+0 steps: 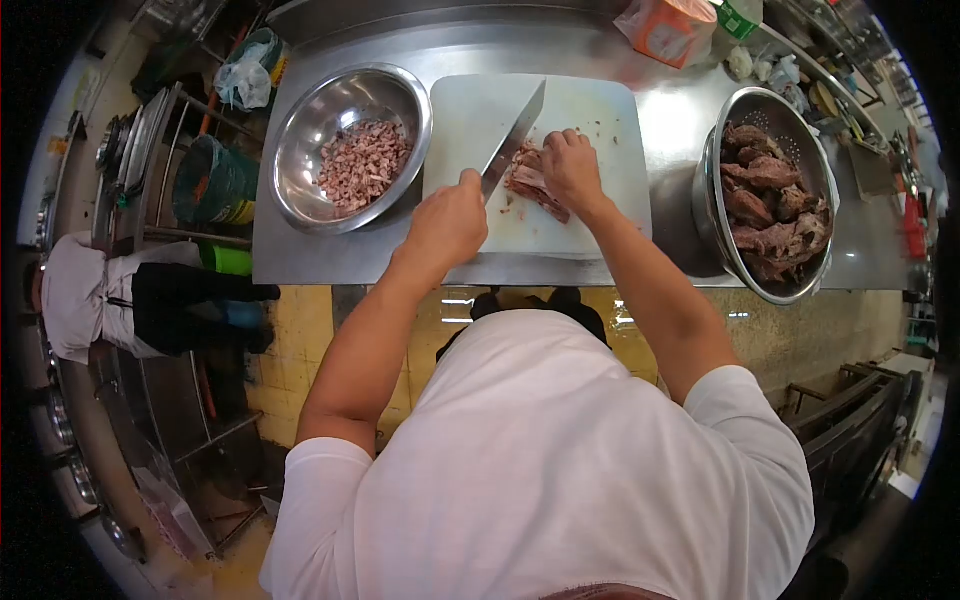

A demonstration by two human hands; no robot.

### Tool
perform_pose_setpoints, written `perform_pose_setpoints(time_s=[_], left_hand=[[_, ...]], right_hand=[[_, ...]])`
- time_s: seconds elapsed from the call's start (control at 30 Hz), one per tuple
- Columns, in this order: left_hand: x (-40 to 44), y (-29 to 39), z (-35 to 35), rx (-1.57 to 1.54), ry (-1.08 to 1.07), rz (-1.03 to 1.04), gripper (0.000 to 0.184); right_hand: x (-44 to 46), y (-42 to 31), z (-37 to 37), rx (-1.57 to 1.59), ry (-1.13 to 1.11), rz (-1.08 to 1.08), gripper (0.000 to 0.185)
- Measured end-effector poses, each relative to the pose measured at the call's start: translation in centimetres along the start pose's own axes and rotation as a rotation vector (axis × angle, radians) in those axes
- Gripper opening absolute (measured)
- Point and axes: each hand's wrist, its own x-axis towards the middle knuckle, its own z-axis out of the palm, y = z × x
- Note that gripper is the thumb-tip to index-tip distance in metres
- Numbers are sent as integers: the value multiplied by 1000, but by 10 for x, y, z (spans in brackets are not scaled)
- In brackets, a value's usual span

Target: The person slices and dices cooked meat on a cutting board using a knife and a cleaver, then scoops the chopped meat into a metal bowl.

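Note:
My left hand (448, 227) is closed around the handle of a large knife (518, 135), whose blade slants up and to the right over the white cutting board (460, 110). Just right of the blade, my right hand (573, 172) presses down with bent fingers on a piece of cooked meat (536, 190). Small scraps lie around the meat. At the left, a steel bowl (300, 180) holds chopped meat (365, 165). A perforated steel bowl (817, 150) with large browned meat pieces (775, 205) stands at the right, within another metal bowl.
The steel table (670, 180) carries an orange-and-white package (672, 32) and a green box (738, 18) at the back. Left of the table are a dark green bin (208, 180), a rack and another person (100, 295) in white and black clothes.

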Motion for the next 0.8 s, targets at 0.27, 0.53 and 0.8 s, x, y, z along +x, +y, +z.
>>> perform_pose_setpoints(time_s=[0.27,0.53,0.8], left_hand=[[-11,30,-4,212,-154,-12,17],[21,27,1,167,-112,48,19],[41,21,26,115,-105,57,17]], right_hand=[[-11,-23,3,-84,187,-5,11],[-14,-22,8,-25,224,-37,11],[-18,-18,9,-53,122,12,20]])
